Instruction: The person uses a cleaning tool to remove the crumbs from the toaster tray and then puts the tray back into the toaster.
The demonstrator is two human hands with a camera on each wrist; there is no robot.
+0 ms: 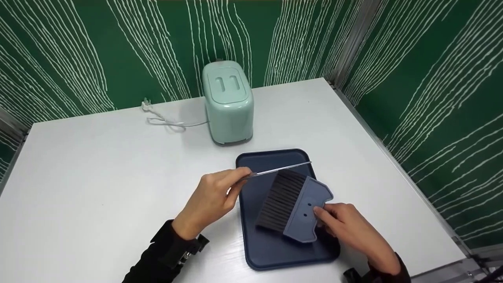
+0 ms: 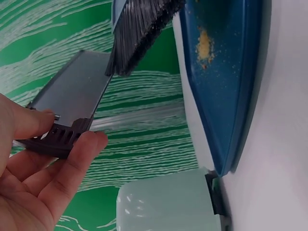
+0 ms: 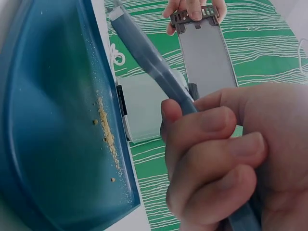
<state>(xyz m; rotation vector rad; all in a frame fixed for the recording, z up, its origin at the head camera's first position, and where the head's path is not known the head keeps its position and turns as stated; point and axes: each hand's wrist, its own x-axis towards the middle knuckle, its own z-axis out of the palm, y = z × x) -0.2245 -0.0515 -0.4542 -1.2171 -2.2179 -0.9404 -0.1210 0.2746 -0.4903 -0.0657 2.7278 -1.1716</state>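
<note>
My left hand (image 1: 210,196) pinches the dark slotted handle of a flat metal toaster crumb tray (image 2: 74,89), held in the air above a dark blue serving tray (image 1: 271,255). Edge-on in the head view, the crumb tray shows as a thin line. With thumb and curled fingers my right hand (image 1: 351,226) grips the blue-grey handle of a wide brush (image 1: 277,202). Its dark bristles point left, over the serving tray; in the left wrist view their tips overlap the crumb tray's end, and contact is hard to tell. Yellowish crumbs (image 3: 108,132) lie on the serving tray.
A mint-green toaster (image 1: 230,112) stands behind the serving tray, near the back edge of the white table (image 1: 102,188). Its white cord and plug (image 1: 167,120) lie to its left. Green walls (image 1: 444,98) with pale streaks rise behind and to the right.
</note>
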